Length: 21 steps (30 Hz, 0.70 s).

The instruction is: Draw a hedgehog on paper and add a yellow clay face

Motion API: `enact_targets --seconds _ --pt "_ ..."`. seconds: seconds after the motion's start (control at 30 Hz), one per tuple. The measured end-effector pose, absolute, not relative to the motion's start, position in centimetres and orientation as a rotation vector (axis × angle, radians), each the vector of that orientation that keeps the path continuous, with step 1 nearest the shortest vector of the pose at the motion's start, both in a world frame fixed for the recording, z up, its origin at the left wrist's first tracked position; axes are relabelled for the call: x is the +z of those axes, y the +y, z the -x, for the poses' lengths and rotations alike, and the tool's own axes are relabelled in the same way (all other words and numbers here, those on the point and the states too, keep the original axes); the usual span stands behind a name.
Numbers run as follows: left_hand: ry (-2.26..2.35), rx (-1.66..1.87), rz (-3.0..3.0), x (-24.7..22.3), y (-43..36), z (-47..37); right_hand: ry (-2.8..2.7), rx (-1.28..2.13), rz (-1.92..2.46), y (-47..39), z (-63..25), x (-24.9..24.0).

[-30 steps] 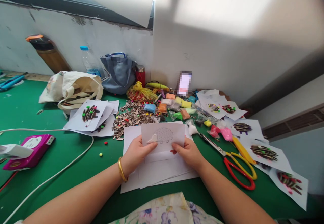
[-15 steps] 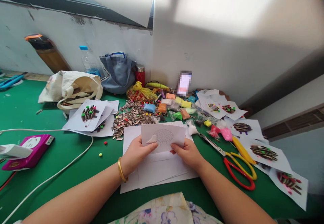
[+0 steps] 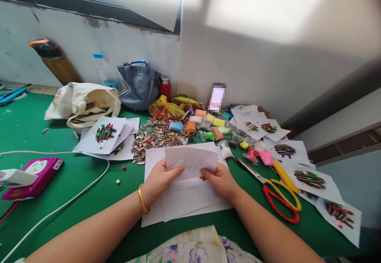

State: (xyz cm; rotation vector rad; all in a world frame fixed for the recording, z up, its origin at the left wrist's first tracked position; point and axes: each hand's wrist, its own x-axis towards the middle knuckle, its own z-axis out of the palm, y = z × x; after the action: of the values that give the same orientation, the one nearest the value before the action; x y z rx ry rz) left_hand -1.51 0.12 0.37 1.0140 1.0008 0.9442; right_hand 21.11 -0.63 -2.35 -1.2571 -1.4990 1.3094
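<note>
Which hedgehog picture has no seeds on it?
The sheet held in left hand and right hand: its dotted body shows none, while other visible hedgehogs carry seeds.

Both forearms [image 3: 97, 220] angle inward, left hand [image 3: 160, 180] and right hand [image 3: 222, 181] apart, thumbs [image 3: 177, 171] pointing toward each other.

One left hand [image 3: 160, 179], one right hand [image 3: 222, 181], one drawing [image 3: 193, 160] and one bracelet [image 3: 141, 199] are counted. At least seven seed pictures [image 3: 310, 179] can be made out. Two cloth bags [image 3: 59, 103], one yellow bag [image 3: 167, 110], three bottles [image 3: 62, 68], one pair of scissors [image 3: 263, 180] and one phone [image 3: 216, 97] are seen.
</note>
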Motion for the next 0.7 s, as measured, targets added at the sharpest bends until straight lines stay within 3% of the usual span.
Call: enact_targets --seconds 0.7 --pt "0.993 0.985 -1.027 0.55 0.22 1.31 -1.445 1.269 1.262 -0.57 -21.2 -1.89"
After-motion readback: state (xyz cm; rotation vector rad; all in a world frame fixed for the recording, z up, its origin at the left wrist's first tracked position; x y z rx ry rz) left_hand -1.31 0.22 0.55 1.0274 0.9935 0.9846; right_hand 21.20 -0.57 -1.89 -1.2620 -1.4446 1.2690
